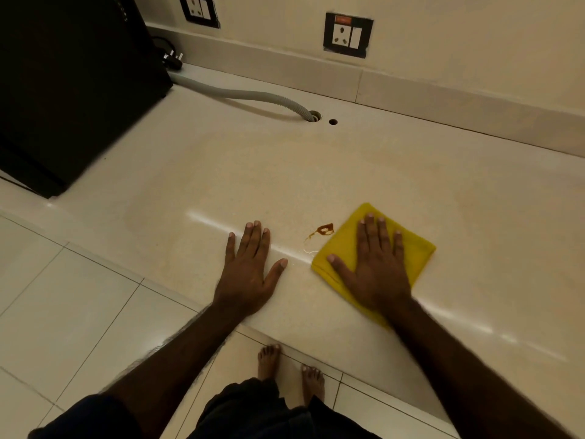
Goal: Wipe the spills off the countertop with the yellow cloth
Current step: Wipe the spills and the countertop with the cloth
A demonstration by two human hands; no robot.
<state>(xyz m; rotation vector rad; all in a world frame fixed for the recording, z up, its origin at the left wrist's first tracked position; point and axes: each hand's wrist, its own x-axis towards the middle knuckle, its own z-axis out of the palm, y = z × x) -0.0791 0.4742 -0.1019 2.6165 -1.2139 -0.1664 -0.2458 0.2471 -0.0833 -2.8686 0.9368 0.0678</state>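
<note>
A folded yellow cloth [414, 248] lies flat on the beige countertop [285, 179] near its front edge. My right hand [376, 264] presses flat on top of the cloth, fingers spread. Just left of the cloth's far corner sits a small brown spill [324, 230] with a thin trail running toward the cloth's left edge. My left hand [250, 267] rests palm down on the bare counter, left of the spill, holding nothing.
A black appliance [72, 80] stands at the back left. A grey corrugated hose [253, 98] runs from behind it into a hole in the counter [315, 116], with a smaller hole [333, 122] beside it. Two wall sockets [348, 34] sit above the backsplash. Tiled floor and bare feet [289, 369] lie below.
</note>
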